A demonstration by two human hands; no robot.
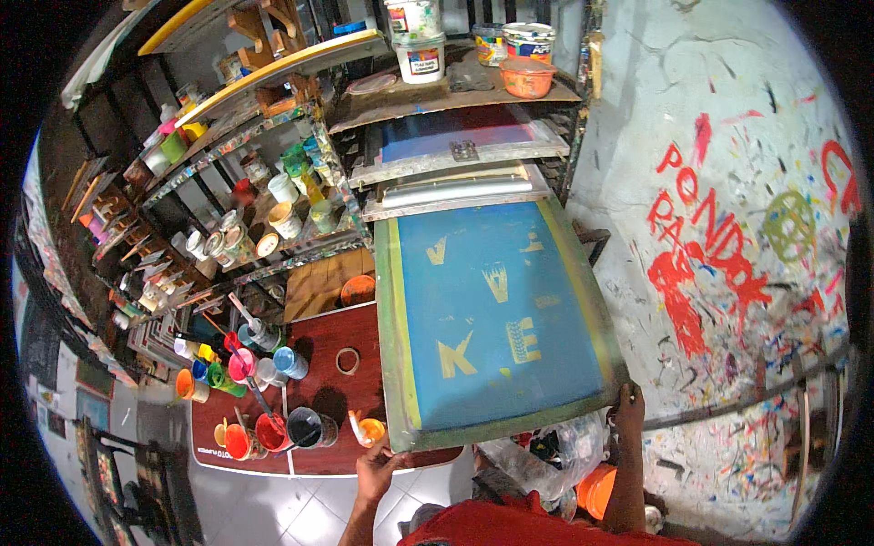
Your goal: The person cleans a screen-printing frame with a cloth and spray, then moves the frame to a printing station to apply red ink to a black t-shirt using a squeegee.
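Observation:
A large screen printing frame, with blue mesh, pale stencilled shapes and greenish-yellow edges, juts from the rack at a slight slant. My left hand grips its lower left corner, fingers closed on the edge. My right hand holds the lower right corner. Behind it, more screens lie stacked in the rack. Left of the frame, a red board carries several paint pots, including a black one and an orange one near my left hand.
Shelves of paint containers line the left, and tubs top the rack. A paint-splattered wall stands at the right. Below the frame are a plastic bag, an orange bucket and a tiled floor.

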